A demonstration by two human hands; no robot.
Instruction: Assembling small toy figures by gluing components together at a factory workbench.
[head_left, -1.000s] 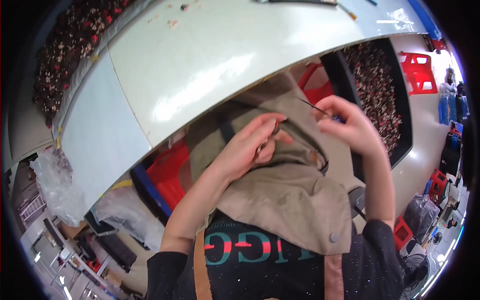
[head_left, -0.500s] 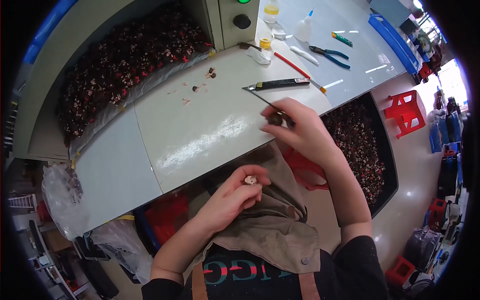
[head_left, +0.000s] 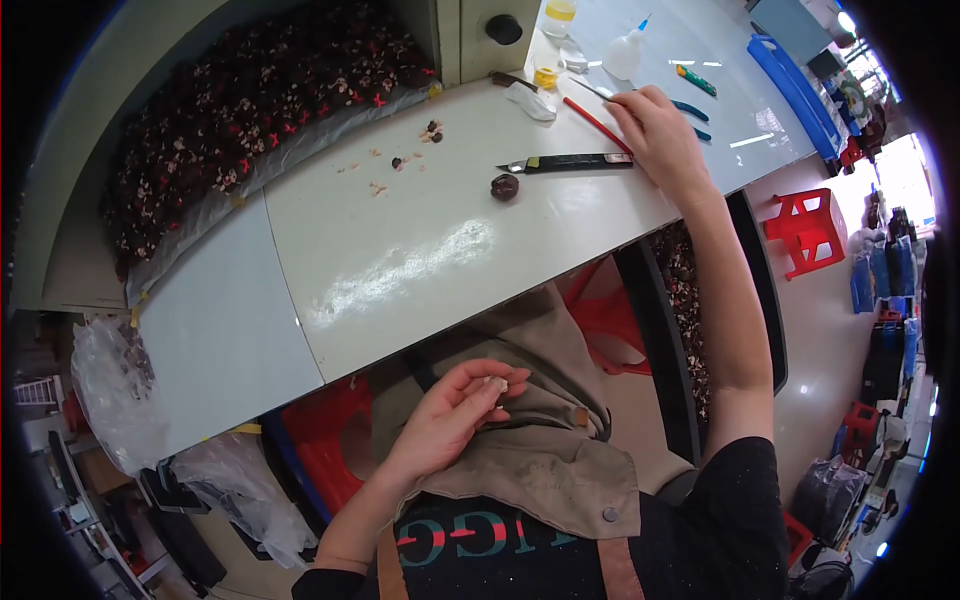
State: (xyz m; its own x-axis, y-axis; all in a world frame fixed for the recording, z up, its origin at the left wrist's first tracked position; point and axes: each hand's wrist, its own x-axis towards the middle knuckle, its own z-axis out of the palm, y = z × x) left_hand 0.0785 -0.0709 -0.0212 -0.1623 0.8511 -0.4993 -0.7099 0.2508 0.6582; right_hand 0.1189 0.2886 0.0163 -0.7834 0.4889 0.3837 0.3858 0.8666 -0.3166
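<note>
My left hand [head_left: 450,415] is held over my lap, its fingers curled around a small pale piece [head_left: 497,385]. My right hand [head_left: 662,142] reaches over the table at the upper right, fingers together on a thin pointed tool [head_left: 588,88] that sticks out to the left. Below that hand lies a craft knife [head_left: 575,163] with a black handle. A dark round ball [head_left: 504,187] rests beside the blade. The red handle of a brush [head_left: 597,124] runs under my right hand, which also covers part of the blue-handled pliers [head_left: 692,108].
Dark, red and pale pieces fill a bay [head_left: 270,110] at the upper left. Crumbs [head_left: 379,188] lie mid-table. Farther back stand a squeeze bottle [head_left: 624,55] and a yellow-banded jar [head_left: 558,17]. A black bin [head_left: 655,330] and a red stool [head_left: 806,232] are right of the table.
My right hand has moved up and right across the table. The dark ball has left it and now lies by the knife. My left hand keeps the pale piece, slightly lower.
</note>
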